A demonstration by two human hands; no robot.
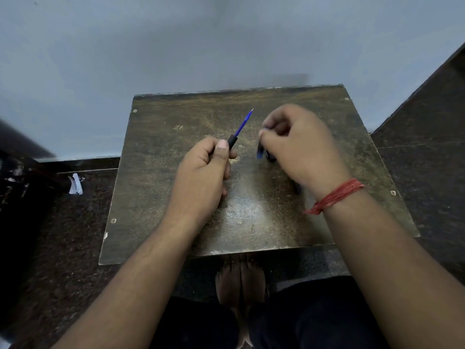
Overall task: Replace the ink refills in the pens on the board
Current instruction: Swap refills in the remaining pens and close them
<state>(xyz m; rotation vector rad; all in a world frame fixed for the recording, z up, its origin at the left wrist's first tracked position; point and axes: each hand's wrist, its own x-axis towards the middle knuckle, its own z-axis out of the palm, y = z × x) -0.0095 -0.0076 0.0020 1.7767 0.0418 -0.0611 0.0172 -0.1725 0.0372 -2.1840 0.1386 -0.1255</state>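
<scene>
My left hand [205,172] is closed around a black pen barrel [232,142] above the middle of the worn brown board [156,187]. A blue ink refill [243,123] sticks out of the barrel, tip pointing up and away. My right hand [299,149] hovers to the right, blurred, fingers curled around a small dark-and-blue pen part [263,152]. Another dark piece [298,188] peeks out under my right wrist; most of it is hidden.
The board rests on a dark speckled floor [75,243] against a pale blue-grey wall. A crumpled white paper [75,183] lies left of the board beside dark cloth. My bare feet [240,280] show below the board's near edge. A red thread band circles my right wrist.
</scene>
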